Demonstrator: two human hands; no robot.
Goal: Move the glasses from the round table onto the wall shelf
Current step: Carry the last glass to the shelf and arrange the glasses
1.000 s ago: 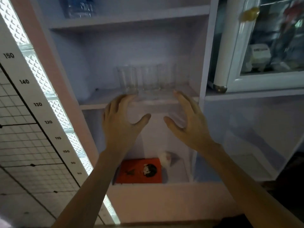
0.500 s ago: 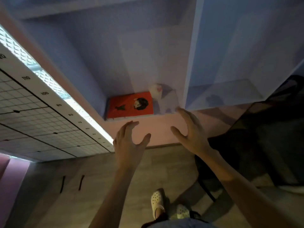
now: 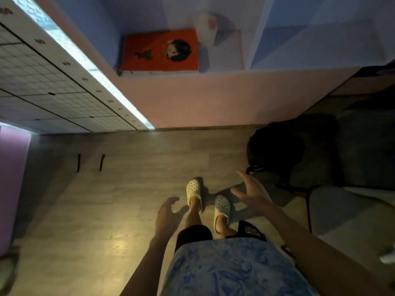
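Both hands empty: left hand (image 3: 168,214) and right hand (image 3: 250,192) hang over the floor (image 3: 106,199), fingers (image 3: 242,176) loosely spread, grasping nothing. No glasses or worktop in view. Glasses are probably light, rigid, slick, breakable: wrap the mid-wall, not the rim.

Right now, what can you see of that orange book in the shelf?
The orange book lies flat, cover up, on the floor of the lowest shelf compartment. Its cover shows a cartoon head with dark hair and a small dark figure. Pale page edges face outward. A white object stands by its right corner.
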